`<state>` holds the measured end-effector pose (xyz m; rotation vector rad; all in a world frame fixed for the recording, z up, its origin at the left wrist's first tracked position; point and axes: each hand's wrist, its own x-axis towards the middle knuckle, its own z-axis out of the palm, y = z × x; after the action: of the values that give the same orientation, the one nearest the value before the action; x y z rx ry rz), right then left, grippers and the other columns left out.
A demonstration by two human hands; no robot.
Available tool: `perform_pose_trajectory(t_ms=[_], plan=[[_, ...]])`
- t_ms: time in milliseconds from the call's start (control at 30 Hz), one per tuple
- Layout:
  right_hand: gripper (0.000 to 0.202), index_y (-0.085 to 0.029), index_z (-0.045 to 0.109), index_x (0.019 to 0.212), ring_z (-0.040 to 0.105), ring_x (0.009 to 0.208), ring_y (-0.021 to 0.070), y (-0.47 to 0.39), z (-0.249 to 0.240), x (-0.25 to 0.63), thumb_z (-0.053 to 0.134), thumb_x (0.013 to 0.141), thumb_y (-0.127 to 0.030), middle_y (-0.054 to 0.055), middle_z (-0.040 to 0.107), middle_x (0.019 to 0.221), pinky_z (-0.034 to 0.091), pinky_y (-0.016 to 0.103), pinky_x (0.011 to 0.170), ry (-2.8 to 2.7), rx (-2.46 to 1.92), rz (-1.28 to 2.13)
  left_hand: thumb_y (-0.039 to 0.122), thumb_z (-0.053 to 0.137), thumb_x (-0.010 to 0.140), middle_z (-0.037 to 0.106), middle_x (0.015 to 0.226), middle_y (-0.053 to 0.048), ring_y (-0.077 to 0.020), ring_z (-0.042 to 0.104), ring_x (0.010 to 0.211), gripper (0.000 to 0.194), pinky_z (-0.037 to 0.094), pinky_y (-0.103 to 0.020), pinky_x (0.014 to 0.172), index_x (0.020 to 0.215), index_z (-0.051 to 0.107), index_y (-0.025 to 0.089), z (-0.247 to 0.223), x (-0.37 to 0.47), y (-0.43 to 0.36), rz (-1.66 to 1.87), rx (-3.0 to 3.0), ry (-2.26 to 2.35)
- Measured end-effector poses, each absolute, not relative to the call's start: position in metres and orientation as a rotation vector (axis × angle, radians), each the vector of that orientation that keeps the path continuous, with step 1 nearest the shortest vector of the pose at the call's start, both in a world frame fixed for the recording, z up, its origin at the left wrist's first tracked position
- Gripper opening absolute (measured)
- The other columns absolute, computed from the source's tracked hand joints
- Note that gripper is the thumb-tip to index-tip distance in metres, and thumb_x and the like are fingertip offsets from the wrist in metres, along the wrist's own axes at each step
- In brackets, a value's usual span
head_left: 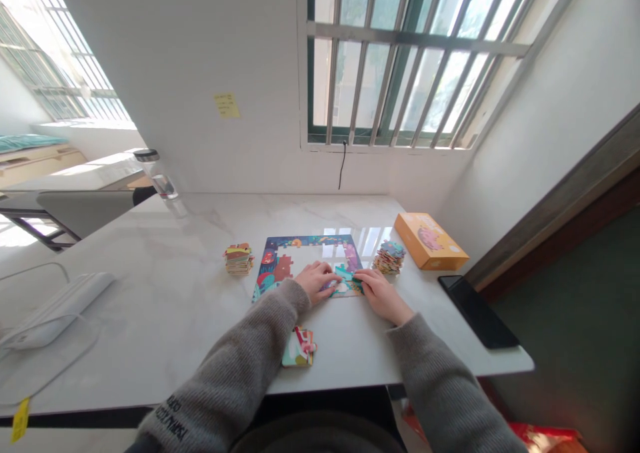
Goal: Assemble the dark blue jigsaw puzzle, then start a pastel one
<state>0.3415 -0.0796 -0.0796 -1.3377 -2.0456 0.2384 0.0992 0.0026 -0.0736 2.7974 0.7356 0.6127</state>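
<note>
Hands [317,281] [379,293] flat, fingertips together on puzzle [309,264]

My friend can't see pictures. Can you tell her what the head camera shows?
Two hands, left hand and right hand, press pieces into a colourful jigsaw puzzle on a white table. Stacks of puzzle pieces and an orange box sit beside it.

grey ribbed sleeves [240,366], white marbled table [165,286], blue, red and teal puzzle [280,266], orange box [430,241], black phone [477,311], yellow note [227,104].
</note>
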Motion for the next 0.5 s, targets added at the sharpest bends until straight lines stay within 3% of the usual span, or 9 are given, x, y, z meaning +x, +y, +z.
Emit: perform_pose_trajectory(t_ms=[500], plan=[[0.037, -0.023, 0.069, 0.122, 0.056, 0.112, 0.0275, -0.0804, -0.0828, 0.3349, 0.042, 0.098, -0.016, 0.010, 0.066, 0.128, 0.049, 0.052, 0.100, -2.097, -1.369, 0.131, 0.025, 0.058, 0.091, 0.067, 0.116, -0.008, -0.0271, 0.057, 0.107, 0.035, 0.048, -0.045, 0.094, 0.124, 0.067, 0.026, -0.0813, 0.0971, -0.0046, 0.632, 2.761, 0.666]])
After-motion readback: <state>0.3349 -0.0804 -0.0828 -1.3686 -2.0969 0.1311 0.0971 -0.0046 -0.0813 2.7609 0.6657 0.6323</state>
